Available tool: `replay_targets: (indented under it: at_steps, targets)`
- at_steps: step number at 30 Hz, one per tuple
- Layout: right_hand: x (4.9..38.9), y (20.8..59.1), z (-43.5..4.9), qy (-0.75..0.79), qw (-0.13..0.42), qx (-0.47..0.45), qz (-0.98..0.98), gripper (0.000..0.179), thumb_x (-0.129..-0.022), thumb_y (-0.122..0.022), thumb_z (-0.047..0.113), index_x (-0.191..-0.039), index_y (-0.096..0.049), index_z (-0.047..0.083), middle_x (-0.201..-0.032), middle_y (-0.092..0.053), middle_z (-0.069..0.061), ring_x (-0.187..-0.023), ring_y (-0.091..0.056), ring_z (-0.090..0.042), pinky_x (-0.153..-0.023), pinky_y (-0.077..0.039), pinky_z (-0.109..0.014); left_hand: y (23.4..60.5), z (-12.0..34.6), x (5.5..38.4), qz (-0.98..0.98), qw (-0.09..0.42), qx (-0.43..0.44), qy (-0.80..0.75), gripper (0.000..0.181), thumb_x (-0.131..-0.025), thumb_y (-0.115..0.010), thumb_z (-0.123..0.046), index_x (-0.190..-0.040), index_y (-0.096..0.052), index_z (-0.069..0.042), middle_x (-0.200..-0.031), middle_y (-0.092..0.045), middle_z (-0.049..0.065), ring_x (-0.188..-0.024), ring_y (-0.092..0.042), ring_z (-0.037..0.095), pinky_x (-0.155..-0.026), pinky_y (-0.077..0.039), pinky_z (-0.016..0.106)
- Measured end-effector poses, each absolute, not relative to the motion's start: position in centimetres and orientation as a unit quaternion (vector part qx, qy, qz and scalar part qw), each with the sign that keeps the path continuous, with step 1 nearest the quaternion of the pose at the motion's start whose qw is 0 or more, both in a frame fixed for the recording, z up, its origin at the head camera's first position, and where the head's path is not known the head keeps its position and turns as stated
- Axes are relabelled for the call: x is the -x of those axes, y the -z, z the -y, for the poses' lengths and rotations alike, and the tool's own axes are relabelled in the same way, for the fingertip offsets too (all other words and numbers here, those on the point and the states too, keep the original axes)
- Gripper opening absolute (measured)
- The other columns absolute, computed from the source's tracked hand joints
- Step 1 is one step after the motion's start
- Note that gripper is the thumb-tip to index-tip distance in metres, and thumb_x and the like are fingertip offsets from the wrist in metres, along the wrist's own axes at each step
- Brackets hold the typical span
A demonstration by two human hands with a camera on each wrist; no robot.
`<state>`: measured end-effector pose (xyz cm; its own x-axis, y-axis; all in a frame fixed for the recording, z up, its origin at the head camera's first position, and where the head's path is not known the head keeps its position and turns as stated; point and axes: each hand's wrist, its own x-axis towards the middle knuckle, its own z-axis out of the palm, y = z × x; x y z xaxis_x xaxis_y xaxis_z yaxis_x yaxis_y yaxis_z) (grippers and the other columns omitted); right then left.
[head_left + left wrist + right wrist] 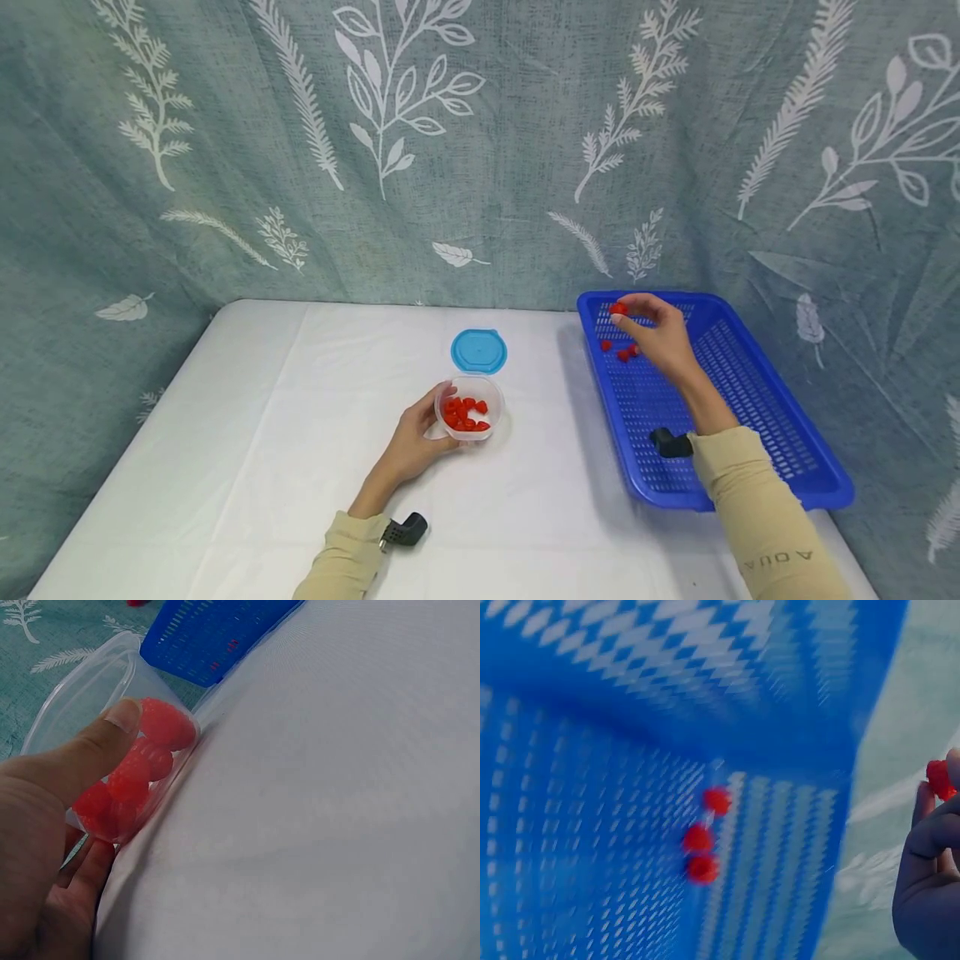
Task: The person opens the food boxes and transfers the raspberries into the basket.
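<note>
My left hand [420, 433] grips a small clear plastic container [491, 392] on the white table, thumb on one side and fingers round the other. Inside it lie several red raspberries [166, 724], pressed near the wall in the left wrist view. Over the far left part of the blue basket [630, 475], my right hand [663, 337] pinches one raspberry [618, 308] between thumb and fingertips. Three more raspberries [699, 838] rest on the basket's floor by its wall, below that hand.
A round blue lid [478, 351] lies flat on the white table [300, 417], just behind the container. Green leaf-patterned cloth [510, 150] hangs along the back and sides. The basket's raised rim stands on the table's right side.
</note>
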<state>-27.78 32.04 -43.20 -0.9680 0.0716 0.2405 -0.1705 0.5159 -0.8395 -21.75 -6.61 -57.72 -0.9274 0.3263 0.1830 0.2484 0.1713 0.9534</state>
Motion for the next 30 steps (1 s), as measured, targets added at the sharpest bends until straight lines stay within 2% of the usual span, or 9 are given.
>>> replay_targets:
  at_steps: [4,10,13,17,20,26,30]
  targets:
    - [29.0,44.8,-33.5,-0.471,0.107,-0.023,0.875,0.039,-0.098,-0.069,0.023,-0.128,-0.064,-0.001,-0.117,-0.064,-0.013,-0.102,-0.052,-0.004,-0.081,-0.045,-0.017,58.0,6.7,21.9,-0.760,0.028,-0.194,-0.619,0.087,-0.081,-0.085,-0.007,-0.156,-0.041,-0.014,-0.153,-0.051,0.008,-0.147,-0.041,0.026,-0.121,-0.034,0.044]
    - [29.9,46.7,-35.2,-0.455,0.030,-0.025,0.889,0.037,-0.100,-0.066,0.016,-0.130,-0.062,-0.004,-0.125,-0.062,-0.026,-0.088,-0.057,-0.012,-0.058,-0.054,-0.024,58.0,6.7,22.1,-0.759,0.025,-0.202,-0.618,0.087,-0.081,-0.085,-0.007,-0.156,-0.041,-0.014,-0.153,-0.051,0.009,-0.147,-0.041,0.027,-0.121,-0.034,0.044]
    - [30.1,47.4,-35.9,-0.457,-0.004,-0.026,0.889,0.037,-0.100,-0.065,0.014,-0.132,-0.060,-0.005,-0.128,-0.061,-0.029,-0.086,-0.059,-0.016,-0.057,-0.053,-0.026,57.8,6.6,22.1,-0.759,0.023,-0.204,-0.618,0.087,-0.081,-0.085,-0.006,-0.156,-0.041,-0.014,-0.153,-0.051,0.009,-0.146,-0.042,0.027,-0.121,-0.035,0.044]
    - [30.3,48.5,-36.9,-0.455,-0.038,-0.034,0.889,0.039,-0.100,-0.065,0.013,-0.133,-0.058,-0.007,-0.128,-0.062,-0.031,-0.087,-0.058,-0.011,-0.058,-0.051,-0.024,57.8,6.5,22.1,-0.760,0.023,-0.200,-0.618,0.087,-0.081,-0.084,-0.004,-0.156,-0.041,-0.013,-0.153,-0.051,0.010,-0.146,-0.043,0.028,-0.120,-0.036,0.044]
    - [30.5,49.2,-37.4,-0.458,-0.074,-0.040,0.885,0.041,-0.100,-0.066,0.014,-0.132,-0.057,-0.010,-0.121,-0.067,-0.026,-0.086,-0.059,-0.009,-0.056,-0.049,-0.024,57.7,6.4,22.0,-0.765,0.022,-0.190,-0.616,0.087,-0.080,-0.084,-0.001,-0.155,-0.042,-0.011,-0.152,-0.051,0.012,-0.146,-0.043,0.029,-0.120,-0.036,0.045]
    - [30.4,50.0,-38.0,-0.458,-0.134,-0.020,0.879,0.042,-0.098,-0.069,0.020,-0.128,-0.059,-0.008,-0.101,-0.072,0.003,-0.088,-0.060,-0.013,-0.060,-0.046,-0.025,56.4,6.2,21.2,-0.766,0.025,-0.182,-0.616,0.085,-0.081,-0.081,0.004,-0.155,-0.039,-0.002,-0.152,-0.049,0.019,-0.146,-0.041,0.035,-0.121,-0.033,0.048]
    - [30.5,50.4,-38.3,-0.455,-0.142,-0.010,0.879,0.043,-0.097,-0.071,0.022,-0.129,-0.060,-0.006,-0.101,-0.068,0.005,-0.088,-0.058,-0.012,-0.064,-0.048,-0.026,55.0,6.3,20.5,-0.760,0.029,-0.189,-0.621,0.083,-0.082,-0.080,0.003,-0.154,-0.039,0.001,-0.152,-0.049,0.022,-0.146,-0.040,0.037,-0.120,-0.033,0.050]
